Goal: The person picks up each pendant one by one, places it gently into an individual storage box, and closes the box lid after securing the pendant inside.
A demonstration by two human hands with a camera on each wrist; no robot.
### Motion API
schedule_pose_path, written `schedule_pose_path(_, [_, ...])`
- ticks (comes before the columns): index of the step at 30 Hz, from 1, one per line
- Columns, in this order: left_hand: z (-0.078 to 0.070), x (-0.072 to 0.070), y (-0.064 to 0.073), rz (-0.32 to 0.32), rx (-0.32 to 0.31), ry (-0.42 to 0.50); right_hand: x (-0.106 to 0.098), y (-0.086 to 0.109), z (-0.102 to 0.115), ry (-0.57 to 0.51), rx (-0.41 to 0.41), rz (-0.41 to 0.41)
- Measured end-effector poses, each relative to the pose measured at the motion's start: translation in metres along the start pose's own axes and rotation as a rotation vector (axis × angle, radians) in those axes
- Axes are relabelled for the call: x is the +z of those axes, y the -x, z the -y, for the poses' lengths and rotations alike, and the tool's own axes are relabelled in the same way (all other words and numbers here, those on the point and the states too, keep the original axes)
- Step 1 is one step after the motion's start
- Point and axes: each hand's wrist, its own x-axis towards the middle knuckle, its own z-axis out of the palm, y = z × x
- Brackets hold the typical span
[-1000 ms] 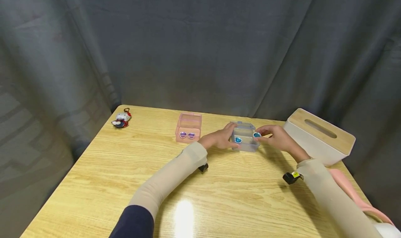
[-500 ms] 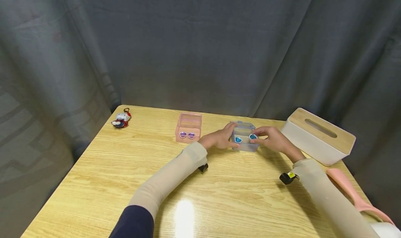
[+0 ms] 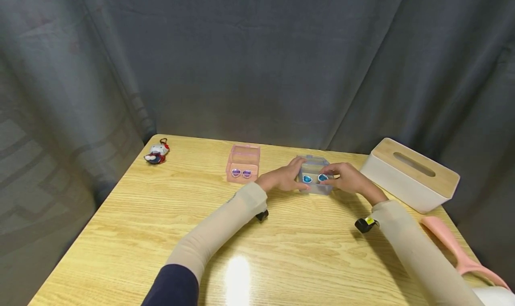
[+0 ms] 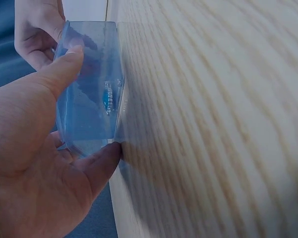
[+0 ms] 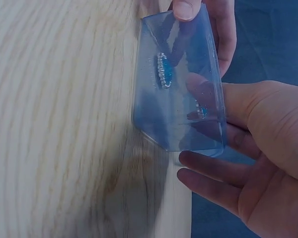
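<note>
A see-through bluish plastic box [image 3: 320, 189] stands with its lid up on the wooden table. My left hand [image 3: 283, 177] grips its left side, thumb [image 4: 69, 67] on the front wall and fingers round to the back. Inside at the left lies a round blue gem with a beaded silver rim [image 3: 307, 179]. My right hand [image 3: 348, 178] reaches in over the right wall and pinches a second, similar blue gem [image 5: 201, 109] between thumb and fingers. Through the wall in the right wrist view, this gem shows higher than the lying gem [image 5: 164, 72].
Left of my left hand, a pink box [image 3: 242, 180] with its lid up contains two purple gems [image 3: 241, 174]. A cat-figure keychain [image 3: 157, 153] lies at the far left corner. A tissue box [image 3: 406, 180] and a pink-handled thing [image 3: 446, 241] are at the right.
My right hand has moved left and lowered the pinched blue gem from the box's right edge to inside it. My left hand has stayed on the box.
</note>
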Motion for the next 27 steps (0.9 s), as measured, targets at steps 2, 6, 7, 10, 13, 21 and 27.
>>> schedule_pose_path(2, [0.0, 0.0, 0.0, 0.0, 0.001, -0.003, 0.0, -0.002, 0.0, 0.014, -0.002, 0.014])
schedule_pose_path(6, [-0.001, 0.0, 0.0, 0.001, -0.006, -0.002, 0.0, -0.006, 0.001, 0.034, 0.011, 0.041])
schedule_pose_path(7, [-0.001, 0.0, 0.001, 0.0, -0.007, 0.002, 0.0, -0.007, 0.002, 0.041, 0.013, 0.045])
schedule_pose_path(10, [-0.002, 0.0, 0.001, -0.002, -0.011, 0.01, -0.001, -0.009, 0.003, 0.055, 0.013, 0.057])
schedule_pose_path(13, [-0.002, 0.0, 0.001, -0.004, -0.015, 0.009, -0.001, -0.011, 0.002, 0.067, 0.011, 0.063])
schedule_pose_path(21, [-0.004, 0.0, 0.0, 0.0, -0.019, -0.003, -0.002, -0.011, 0.002, 0.068, 0.004, 0.079])
schedule_pose_path(27, [-0.001, 0.0, 0.001, 0.001, -0.014, -0.007, -0.008, -0.007, 0.008, 0.073, 0.015, 0.045])
